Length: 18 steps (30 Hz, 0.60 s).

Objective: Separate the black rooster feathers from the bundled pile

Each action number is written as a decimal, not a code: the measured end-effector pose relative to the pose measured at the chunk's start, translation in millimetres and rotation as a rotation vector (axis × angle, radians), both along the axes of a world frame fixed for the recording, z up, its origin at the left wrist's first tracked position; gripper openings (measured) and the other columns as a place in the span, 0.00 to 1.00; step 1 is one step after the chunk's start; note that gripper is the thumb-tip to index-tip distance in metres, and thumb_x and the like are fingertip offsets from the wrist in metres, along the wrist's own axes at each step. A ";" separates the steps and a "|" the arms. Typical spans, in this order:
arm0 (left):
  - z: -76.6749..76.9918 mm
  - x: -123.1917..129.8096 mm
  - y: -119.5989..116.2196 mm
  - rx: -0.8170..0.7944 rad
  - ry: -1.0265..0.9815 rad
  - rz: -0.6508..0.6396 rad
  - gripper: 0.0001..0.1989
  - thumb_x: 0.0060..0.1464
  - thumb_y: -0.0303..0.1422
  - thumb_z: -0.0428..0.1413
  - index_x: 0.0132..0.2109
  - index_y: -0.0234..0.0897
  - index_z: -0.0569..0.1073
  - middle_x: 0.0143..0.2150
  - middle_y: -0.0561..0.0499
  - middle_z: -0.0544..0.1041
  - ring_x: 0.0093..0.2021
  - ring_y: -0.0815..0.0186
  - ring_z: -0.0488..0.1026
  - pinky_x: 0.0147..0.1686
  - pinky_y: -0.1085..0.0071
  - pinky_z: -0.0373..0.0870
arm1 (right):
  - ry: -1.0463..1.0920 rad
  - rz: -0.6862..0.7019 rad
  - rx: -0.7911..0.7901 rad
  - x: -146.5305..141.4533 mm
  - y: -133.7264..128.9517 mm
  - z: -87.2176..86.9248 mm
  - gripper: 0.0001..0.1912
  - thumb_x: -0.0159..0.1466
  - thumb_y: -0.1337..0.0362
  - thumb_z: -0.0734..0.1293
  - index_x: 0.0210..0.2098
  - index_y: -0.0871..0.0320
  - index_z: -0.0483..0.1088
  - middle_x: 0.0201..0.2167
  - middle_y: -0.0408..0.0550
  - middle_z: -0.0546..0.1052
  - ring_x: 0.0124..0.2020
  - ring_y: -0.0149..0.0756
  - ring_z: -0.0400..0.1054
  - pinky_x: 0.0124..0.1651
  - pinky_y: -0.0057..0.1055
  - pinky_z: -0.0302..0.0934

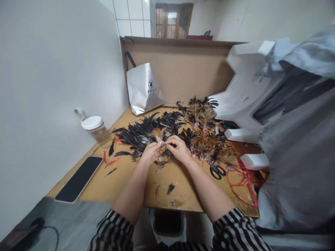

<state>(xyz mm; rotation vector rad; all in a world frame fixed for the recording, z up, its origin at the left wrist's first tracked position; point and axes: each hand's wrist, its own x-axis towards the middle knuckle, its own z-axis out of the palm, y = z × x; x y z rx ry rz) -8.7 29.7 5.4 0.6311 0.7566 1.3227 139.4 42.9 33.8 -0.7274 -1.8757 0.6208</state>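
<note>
1. A cardboard panel (178, 66) walls off the back of the table (188, 195), which I judge keeps light things from drifting away.
2. I see the left hand (152, 152) pinching what looks like the base of a tan tuft (158, 133), mid-table, in front of the black feathers (138, 134); a grip that low would leave the plumes uncrushed.
3. The right hand (179, 148) meets it with thumb and finger pressed together; what lies between them is too small for me to tell.
4. Brown bunches (204, 115) lie beyond and to the right, probably set apart to stay sorted by colour.
5. The scissors (217, 171) and red ribbon (244, 183) sit right, seemingly for easy reach.
6. The phone (79, 179), jar (95, 129) and bag (145, 89) line the left side and back, leaving me a view of the front.
</note>
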 end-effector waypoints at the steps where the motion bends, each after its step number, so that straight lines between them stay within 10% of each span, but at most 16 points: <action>1: -1.2 0.2 0.5 0.003 0.026 -0.006 0.05 0.41 0.27 0.60 0.28 0.28 0.72 0.24 0.47 0.75 0.22 0.73 0.70 0.21 0.80 0.65 | -0.002 -0.005 -0.001 -0.3 -0.1 -0.4 0.06 0.55 0.64 0.63 0.30 0.56 0.72 0.32 0.47 0.69 0.36 0.32 0.64 0.42 0.30 0.58; 6: -4.3 1.1 1.4 0.022 0.130 -0.040 0.07 0.42 0.29 0.60 0.29 0.27 0.73 0.26 0.45 0.76 0.23 0.73 0.70 0.20 0.81 0.64 | 0.083 -0.028 -0.124 -2.7 4.0 -4.5 0.06 0.52 0.61 0.66 0.24 0.58 0.69 0.29 0.45 0.70 0.33 0.32 0.64 0.39 0.29 0.57; 13: -1.3 1.8 -0.9 0.004 0.221 -0.041 0.12 0.42 0.32 0.60 0.35 0.27 0.74 0.34 0.40 0.77 0.25 0.72 0.72 0.21 0.81 0.65 | 0.400 0.045 -0.781 -4.0 15.0 -15.5 0.16 0.44 0.53 0.70 0.21 0.59 0.66 0.17 0.39 0.67 0.18 0.25 0.57 0.24 0.25 0.51; 18: -0.8 2.6 -2.4 0.030 0.249 -0.064 0.11 0.41 0.34 0.60 0.30 0.27 0.74 0.31 0.40 0.77 0.23 0.73 0.70 0.19 0.81 0.64 | 0.365 -0.007 -0.737 -5.0 14.2 -16.9 0.15 0.42 0.54 0.70 0.21 0.60 0.67 0.17 0.39 0.68 0.18 0.24 0.56 0.25 0.24 0.50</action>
